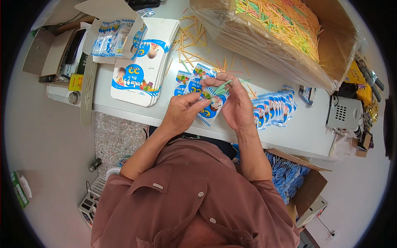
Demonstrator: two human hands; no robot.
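Over the front of the white table, my left hand (182, 112) pinches the edge of a small blue and white packet (211, 108), thumb and forefinger closed on it. My right hand (237, 101) is just beside it, fingers curled round a few thin green candy sticks (222, 87). The tips of the sticks point toward the packet; whether they are inside it I cannot tell. Beneath and behind my hands lie more such packets (181, 79), partly covered. To the right of my right hand, several packets (273, 108) are spread in an overlapping row.
A large plastic-lined carton (264, 39) full of coloured sticks fills the back right. Loose sticks (191, 41) are scattered near it. At left are stacked flat printed cartons (136, 80) and an open box (113, 38) of packets. A carton of blue packets (285, 175) stands below the table.
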